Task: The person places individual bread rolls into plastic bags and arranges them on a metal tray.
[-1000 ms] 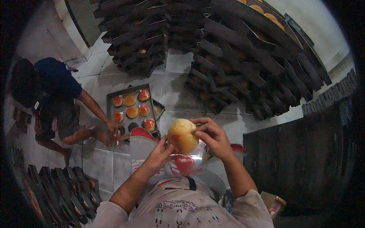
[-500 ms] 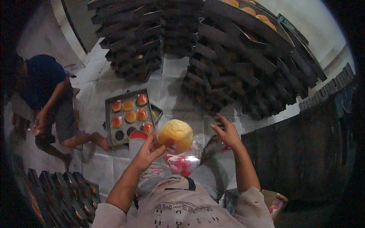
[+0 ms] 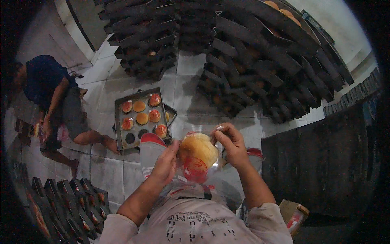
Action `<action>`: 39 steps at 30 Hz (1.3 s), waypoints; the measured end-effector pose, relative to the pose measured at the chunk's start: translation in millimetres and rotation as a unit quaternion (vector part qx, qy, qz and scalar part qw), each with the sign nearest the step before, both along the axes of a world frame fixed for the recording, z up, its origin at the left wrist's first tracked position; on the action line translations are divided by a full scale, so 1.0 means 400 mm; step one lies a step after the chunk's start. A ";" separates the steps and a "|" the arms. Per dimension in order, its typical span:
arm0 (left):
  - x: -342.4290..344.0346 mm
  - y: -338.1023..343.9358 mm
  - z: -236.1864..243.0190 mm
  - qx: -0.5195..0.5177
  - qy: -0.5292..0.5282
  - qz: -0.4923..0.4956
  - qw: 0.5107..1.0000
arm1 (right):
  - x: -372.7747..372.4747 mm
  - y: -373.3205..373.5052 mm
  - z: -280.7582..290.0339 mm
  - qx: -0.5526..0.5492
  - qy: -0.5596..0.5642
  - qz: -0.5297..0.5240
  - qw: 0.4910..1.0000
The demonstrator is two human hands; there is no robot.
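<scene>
Between my hands, above my lap, is a round golden bun (image 3: 198,148) in a clear plastic bag (image 3: 194,170) with red print. My left hand (image 3: 165,163) closes on the bagged bun's left side, thumb toward me. On the other side my right hand (image 3: 230,143) pinches the bag's clear plastic near the bun's upper right edge. Part of the bun lies behind the red print. Just left of my knees, a dark metal tray (image 3: 118,129) holds several buns (image 3: 141,118), some in red-printed wrapping and some bare.
A co-worker (image 3: 48,87) sits low at the left. Tall stacks of dark trays (image 3: 260,65) stand ahead, with buns (image 3: 280,9) on top at the right. More trays (image 3: 69,203) are at lower left. Beside me on the right are a dark panel (image 3: 313,158) and a box (image 3: 293,213).
My right hand has come in from the right, fingers spread before, and now pinches the bag. The bun, earlier above the bag's print, now sits behind it.
</scene>
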State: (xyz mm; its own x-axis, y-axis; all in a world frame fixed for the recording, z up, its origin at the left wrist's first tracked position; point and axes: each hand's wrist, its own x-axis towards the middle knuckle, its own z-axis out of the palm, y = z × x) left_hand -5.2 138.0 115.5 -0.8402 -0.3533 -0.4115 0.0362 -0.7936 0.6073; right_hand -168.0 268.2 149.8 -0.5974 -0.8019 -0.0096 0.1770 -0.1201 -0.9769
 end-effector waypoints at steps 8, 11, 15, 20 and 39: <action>-0.013 -0.049 0.080 -0.567 -0.007 0.004 0.824 | -0.031 -0.010 0.106 0.018 0.429 0.115 0.896; -0.022 -0.055 0.095 -0.583 -0.028 0.019 0.812 | -0.041 -0.021 0.088 -0.045 0.311 -0.013 0.949; -0.021 -0.062 0.079 -0.607 -0.011 0.005 0.795 | -0.032 -0.028 0.066 0.031 0.346 0.079 0.934; 0.004 -0.055 0.065 -0.484 0.009 -0.023 0.875 | -0.021 -0.017 0.020 0.083 0.217 0.061 0.971; -0.012 -0.006 0.069 -0.485 -0.133 -0.157 0.850 | 0.032 -0.012 -0.050 0.082 -0.028 0.167 0.982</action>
